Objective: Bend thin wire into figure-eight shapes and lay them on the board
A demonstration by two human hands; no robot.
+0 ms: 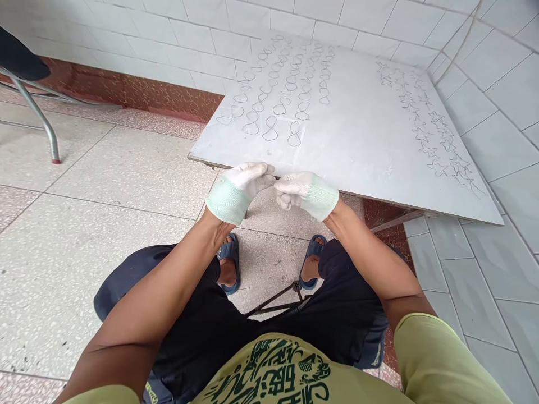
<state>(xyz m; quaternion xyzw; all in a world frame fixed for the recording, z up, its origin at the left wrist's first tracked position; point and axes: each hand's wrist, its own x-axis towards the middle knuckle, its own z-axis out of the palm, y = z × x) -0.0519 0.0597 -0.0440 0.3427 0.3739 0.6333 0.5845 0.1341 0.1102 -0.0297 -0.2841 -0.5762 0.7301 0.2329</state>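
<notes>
My left hand (251,178), in a white glove with a pale green cuff, is closed at the near edge of the white board (353,146). Facing it, my right hand (297,189), gloved the same way, has its fingers pinched together. The fingertips of both hands nearly meet, and whatever lies between them is too small to make out. Beyond my hands, thin dark figure-eight shapes (295,133), seemingly bent wire, lie in several rows on the board. Thin star shapes (438,168) lie in rows along its right side.
White wall tiles (290,22) border the board at the back, and grey tiles (488,252) on the right. At the far left stands a chair with a metal leg (50,134). Below are the speckled floor (105,224) and dark folding-stool legs (278,306) between my feet.
</notes>
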